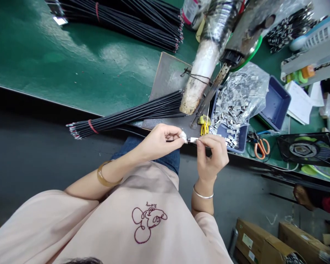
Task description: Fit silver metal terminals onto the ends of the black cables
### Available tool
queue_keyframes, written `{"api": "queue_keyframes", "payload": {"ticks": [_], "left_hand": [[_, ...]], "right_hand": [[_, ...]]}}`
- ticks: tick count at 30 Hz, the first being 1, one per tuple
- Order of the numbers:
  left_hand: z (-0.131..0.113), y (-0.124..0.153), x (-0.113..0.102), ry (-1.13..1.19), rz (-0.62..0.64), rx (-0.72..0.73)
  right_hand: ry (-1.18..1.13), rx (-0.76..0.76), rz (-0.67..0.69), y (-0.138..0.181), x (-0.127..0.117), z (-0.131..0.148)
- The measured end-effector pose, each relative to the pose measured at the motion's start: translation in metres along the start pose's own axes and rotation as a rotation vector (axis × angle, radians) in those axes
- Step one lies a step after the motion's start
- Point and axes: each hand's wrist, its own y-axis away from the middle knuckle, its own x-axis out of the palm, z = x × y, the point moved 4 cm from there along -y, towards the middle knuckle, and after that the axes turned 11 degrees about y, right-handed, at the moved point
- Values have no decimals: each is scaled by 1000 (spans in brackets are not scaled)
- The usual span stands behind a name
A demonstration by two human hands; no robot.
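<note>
My left hand (165,140) is closed in a pinch on a thin black cable (169,140), and white wrapping covers a fingertip. Facing it, my right hand (213,154) pinches a small silver metal connector piece (193,139) close to the cable's end; whether the two touch, I cannot tell. Just beyond my hands, a bundle of black cables (132,110) with a red band lies across the table's front edge. A blue tray (243,141) with many similar metal pieces (231,113), partly in a plastic bag, stands beyond my right hand.
A whitish tube (199,73) hangs over a grey board (165,79) near a yellow tool (205,126). More black cable bundles (132,22) lie at the back. Orange-handled pliers (261,148), a black fan (305,149) and a second blue tray (277,102) are to the right. Cartons (260,242) stand below.
</note>
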Motion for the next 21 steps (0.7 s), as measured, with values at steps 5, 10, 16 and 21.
{"api": "queue_keyframes", "payload": {"ticks": [5, 10, 16, 21], "left_hand": [[0, 1, 0, -30, -39, 61], [0, 3, 2, -166, -56, 138], [2, 4, 4, -195, -74, 128], [2, 3, 6, -104, -9, 32]], "right_hand": [[-63, 222, 90, 0, -5, 5], [4, 100, 220, 1, 3, 12], [10, 129, 176, 7, 15, 8], [-338, 463, 299, 12, 21, 0]]}}
